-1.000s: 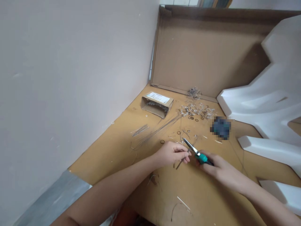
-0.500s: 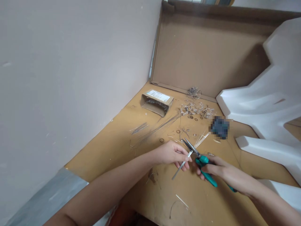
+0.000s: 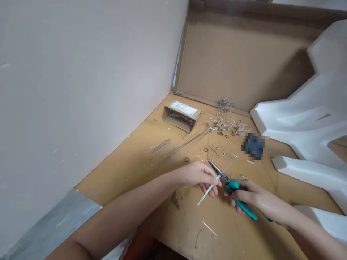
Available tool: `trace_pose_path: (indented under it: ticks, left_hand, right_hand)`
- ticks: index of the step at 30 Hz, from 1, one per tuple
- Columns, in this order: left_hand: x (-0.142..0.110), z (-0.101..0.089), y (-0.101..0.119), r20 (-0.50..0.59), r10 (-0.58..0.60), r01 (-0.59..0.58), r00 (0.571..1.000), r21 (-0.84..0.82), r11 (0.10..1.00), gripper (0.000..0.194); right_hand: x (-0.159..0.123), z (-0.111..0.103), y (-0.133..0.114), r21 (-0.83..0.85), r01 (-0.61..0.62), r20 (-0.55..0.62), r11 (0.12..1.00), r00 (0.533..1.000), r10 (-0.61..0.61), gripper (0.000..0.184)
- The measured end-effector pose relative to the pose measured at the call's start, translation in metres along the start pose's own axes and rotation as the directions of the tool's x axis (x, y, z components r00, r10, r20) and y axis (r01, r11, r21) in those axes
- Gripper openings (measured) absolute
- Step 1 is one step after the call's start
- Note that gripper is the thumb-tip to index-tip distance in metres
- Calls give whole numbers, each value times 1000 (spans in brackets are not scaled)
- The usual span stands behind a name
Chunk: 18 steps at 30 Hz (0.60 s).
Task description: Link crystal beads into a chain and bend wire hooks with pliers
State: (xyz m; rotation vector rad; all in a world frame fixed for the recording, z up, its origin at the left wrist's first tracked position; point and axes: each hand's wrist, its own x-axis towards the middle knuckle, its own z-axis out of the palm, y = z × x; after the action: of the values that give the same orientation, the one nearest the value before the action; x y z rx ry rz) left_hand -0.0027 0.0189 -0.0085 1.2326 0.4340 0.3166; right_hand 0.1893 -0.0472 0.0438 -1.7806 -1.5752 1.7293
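Between the thumb and fingers of my left hand [image 3: 202,177] is a thin bundle of straight metal wires [image 3: 207,195], slanting from lower left to upper right. My right hand [image 3: 251,193] is closed around pliers with teal-and-black handles [image 3: 243,207]. The pliers' long metal jaws [image 3: 217,169] point up and left and cross the wires just above my left fingertips. Whether the jaws touch the wires I cannot tell. Small metal rings [image 3: 187,159] and wire scraps lie on the table beyond my hands.
A small cardboard box [image 3: 182,116] holding metal bits lies open toward me. Behind it are a heap of small bent wire pieces [image 3: 227,124] and a cardboard sheet [image 3: 244,54]. White foam blocks [image 3: 292,122] line the right. Long wires [image 3: 187,144] lie left of the heap. A pixelated dark object [image 3: 254,146] sits right.
The pliers' handles have spread in my right hand, and the jaws opened, then drew closer together. The wires' lower end reaches further past my left fingers; their upper part shows less than half a second ago.
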Motion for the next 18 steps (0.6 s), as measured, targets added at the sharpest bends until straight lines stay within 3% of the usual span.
trace_pose_path:
  ticks: [5,12,18]
  left_hand:
    - [0,0,0,-21,-29,29,999,-12,1000,20]
    - [3,1,-3,-83,-29,28,996,-9,1000,27]
    - [3,0,-3,-143,-22,23,990,9,1000,35]
  right_hand:
    - [4,4,5,-75,41,-29,996,999,-44,12]
    - [10,12,11,-437,59,-254,897,949,-186,25]
    - [12,10,14,-485,40,-323,873,920,-222,25]
